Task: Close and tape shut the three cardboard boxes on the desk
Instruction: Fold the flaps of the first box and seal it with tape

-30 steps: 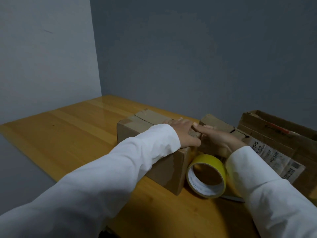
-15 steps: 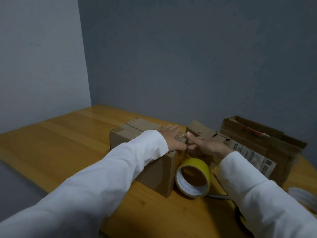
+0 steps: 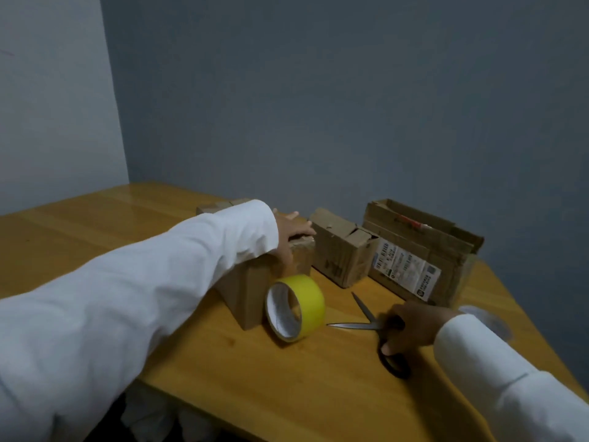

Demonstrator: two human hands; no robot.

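Three cardboard boxes stand in a row on the wooden desk [image 3: 95,237]. My left hand [image 3: 291,229] lies flat on top of the nearest box [image 3: 251,285], whose flaps are down. A yellow tape roll [image 3: 296,306] stands on edge against that box's right side. The middle box [image 3: 342,250] has its flaps partly closed. The rightmost box [image 3: 424,250], with a white label, has open flaps. My right hand [image 3: 411,327] grips the black handles of a pair of scissors [image 3: 366,322] that lie on the desk with open blades.
Grey walls meet in a corner behind the desk. A second, pale roll of tape [image 3: 487,320] lies at the desk's right edge, partly behind my right sleeve. The desk's near edge runs diagonally below my arms.
My right hand left the top of the nearest box, moved right and down, and took hold of the scissors. My left hand stayed on the box. The camera tilted up.
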